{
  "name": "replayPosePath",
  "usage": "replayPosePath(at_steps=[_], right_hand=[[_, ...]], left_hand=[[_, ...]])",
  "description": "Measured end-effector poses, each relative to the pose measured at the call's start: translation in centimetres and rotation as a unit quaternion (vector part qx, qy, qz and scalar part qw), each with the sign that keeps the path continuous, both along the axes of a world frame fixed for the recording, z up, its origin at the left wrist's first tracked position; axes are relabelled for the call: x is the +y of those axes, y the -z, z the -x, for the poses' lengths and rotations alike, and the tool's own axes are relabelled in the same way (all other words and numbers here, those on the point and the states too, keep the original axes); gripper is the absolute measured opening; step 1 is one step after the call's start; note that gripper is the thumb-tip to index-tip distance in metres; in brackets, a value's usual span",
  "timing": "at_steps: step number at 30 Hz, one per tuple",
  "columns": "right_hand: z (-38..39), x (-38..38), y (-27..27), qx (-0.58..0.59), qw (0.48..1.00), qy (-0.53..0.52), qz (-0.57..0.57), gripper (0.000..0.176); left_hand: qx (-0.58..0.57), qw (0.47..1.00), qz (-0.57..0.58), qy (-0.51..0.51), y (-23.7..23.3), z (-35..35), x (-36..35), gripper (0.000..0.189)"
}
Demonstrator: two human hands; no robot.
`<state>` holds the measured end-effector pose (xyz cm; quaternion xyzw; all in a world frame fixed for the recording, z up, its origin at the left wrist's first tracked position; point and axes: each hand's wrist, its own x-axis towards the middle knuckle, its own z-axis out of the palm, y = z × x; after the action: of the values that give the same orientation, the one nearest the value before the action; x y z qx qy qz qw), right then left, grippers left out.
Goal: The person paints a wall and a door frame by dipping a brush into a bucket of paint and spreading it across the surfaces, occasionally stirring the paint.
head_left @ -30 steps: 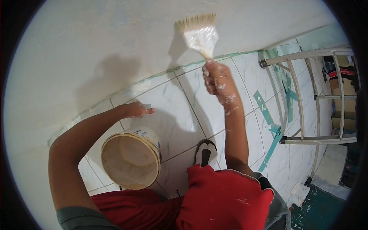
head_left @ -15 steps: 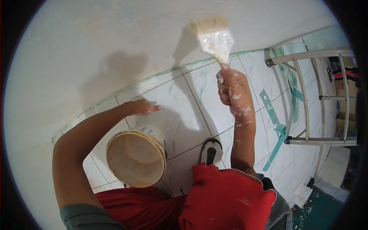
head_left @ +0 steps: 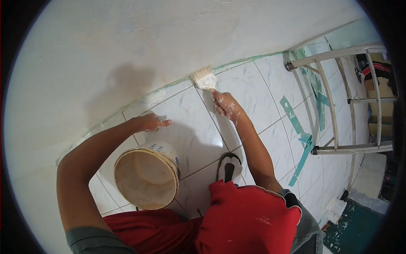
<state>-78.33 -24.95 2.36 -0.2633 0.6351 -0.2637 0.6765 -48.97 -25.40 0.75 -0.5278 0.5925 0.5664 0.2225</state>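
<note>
My right hand (head_left: pixel 225 105), spotted with white paint, is closed around the handle of a wide paintbrush (head_left: pixel 206 82). White paint coats the brush's base, and its pale bristles are at the foot of the wall (head_left: pixel 139 46), where it meets the tiled floor. My left hand (head_left: pixel 153 122) hangs just beyond a bucket (head_left: pixel 165 149), a finger stretched out to the right and nothing visible in it. That white bucket has a stained rim, and whitish residue coats its inside.
A metal ladder (head_left: pixel 338 55) stands on the right over the tiles (head_left: pixel 262 93). Strips of green tape (head_left: pixel 292 114) lie on the floor near it. My sandalled foot (head_left: pixel 230 166) is beside the bucket. A white container (head_left: pixel 336 208) sits at the lower right.
My right hand has lowered the paintbrush and moved it left, from in front of the wall to the wall's bottom edge. My left hand has barely moved.
</note>
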Motion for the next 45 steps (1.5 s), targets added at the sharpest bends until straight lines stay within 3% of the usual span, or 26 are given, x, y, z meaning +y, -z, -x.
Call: replayPosePath(at_steps=[3,6,9,10,11,12,13,14,15,17,19,20,21,22,23,25,26,27,28,31,33,34,36,40,43,45], right_hand=[[-1.2,0.2,-1.5,0.021,1.000,0.006,-0.014,0.035],[-2.3,1.4,-8.4,-0.028,0.998,0.005,0.052,0.035],[-2.9,2.2,-13.0,-0.020,0.985,-0.012,0.173,0.037],[-2.8,2.2,-13.4,-0.048,0.981,-0.002,0.187,0.038],[-2.7,2.0,-13.6,-0.078,0.975,0.010,0.205,0.039],[-2.8,1.8,-12.5,-0.066,0.973,0.018,0.219,0.039],[-2.4,1.4,-10.6,-0.075,0.976,0.014,0.204,0.039],[-2.3,1.2,-8.3,-0.065,0.979,0.017,0.192,0.039],[-2.4,1.0,-6.2,-0.054,0.982,0.019,0.178,0.038],[-2.0,1.1,-4.5,-0.006,0.988,-0.006,0.151,0.039],[-0.9,0.8,-3.2,0.163,0.942,-0.068,0.284,0.043],[0.3,0.6,-3.8,0.174,0.943,-0.091,0.268,0.047],[2.0,0.4,-4.0,0.252,0.875,-0.186,0.370,0.047],[1.8,1.0,-8.7,0.281,0.890,-0.185,0.306,0.046],[2.2,0.7,-11.6,0.377,0.814,-0.273,0.348,0.044],[0.4,2.4,-19.7,0.411,0.747,-0.346,0.391,0.042],[-1.5,2.7,-24.3,0.511,0.705,-0.444,0.211,0.036],[-1.7,3.3,-26.1,0.487,0.663,-0.480,0.302,0.034],[-4.5,4.2,-28.5,0.512,0.651,-0.505,0.242,0.032],[-12.1,6.8,-31.6,0.543,0.611,-0.532,0.220,0.028],[-16.8,7.8,-31.6,0.520,0.361,-0.743,0.216,0.029],[-17.6,8.3,-30.6,0.518,0.358,-0.746,0.216,0.029],[-18.5,8.8,-27.9,0.370,0.319,-0.725,0.486,0.029],[-21.4,10.7,-23.1,0.343,0.303,-0.772,0.441,0.014],[-21.5,11.1,-21.2,0.358,0.261,-0.829,0.341,0.005],[-21.2,11.5,-20.3,0.348,0.248,-0.836,0.345,0.004]], left_hand=[[0.008,1.000,0.006,-0.020,0.3,0.0,0.2,0.063],[-0.012,1.000,0.021,-0.005,-0.6,0.2,0.2,0.062],[0.008,1.000,0.022,0.000,1.7,-0.5,0.2,0.061],[0.162,0.984,0.059,0.041,2.8,-1.2,0.2,0.061],[0.189,0.979,0.056,0.046,2.5,-1.1,0.2,0.060],[0.045,0.997,0.033,0.059,-0.1,-0.2,0.0,0.061],[0.048,0.980,0.095,0.166,3.7,-1.1,0.0,0.065],[0.029,0.995,0.060,0.071,1.4,-0.6,0.7,0.068],[-0.035,0.996,0.024,0.081,1.4,-0.2,0.6,0.068],[-0.004,0.985,0.094,0.145,4.3,-1.0,0.0,0.091],[0.148,0.964,0.075,0.210,9.2,-2.7,-1.7,0.094],[0.068,0.980,0.101,0.155,1.1,-0.3,-0.5,0.094],[0.028,0.985,0.050,0.161,-2.1,0.3,-0.7,0.093],[0.142,0.962,0.108,0.208,3.7,-0.6,-1.9,0.090],[0.153,0.965,0.086,0.194,2.7,-1.1,-1.6,0.090],[0.214,0.942,0.229,0.119,-1.2,-1.9,-1.6,0.085],[0.183,0.957,0.192,0.117,-0.9,-2.8,-1.7,0.081],[0.101,0.972,0.095,0.190,-4.3,-3.3,-1.6,0.082],[0.059,0.986,0.120,0.100,-4.9,-4.3,0.0,0.081],[-0.037,0.989,0.126,0.065,-8.6,-6.3,3.2,0.079],[-0.072,0.989,0.073,0.107,-8.8,-7.5,4.6,0.074],[-0.071,0.990,0.070,0.103,-9.1,-8.1,5.3,0.074],[-0.043,0.989,0.085,0.113,-10.8,-8.8,5.4,0.076],[-0.106,0.988,0.091,0.070,-10.8,-7.2,5.2,0.074],[-0.049,0.992,0.072,0.093,-11.6,-7.0,5.0,0.073],[-0.014,0.994,0.079,0.075,-11.8,-7.5,5.8,0.073]])
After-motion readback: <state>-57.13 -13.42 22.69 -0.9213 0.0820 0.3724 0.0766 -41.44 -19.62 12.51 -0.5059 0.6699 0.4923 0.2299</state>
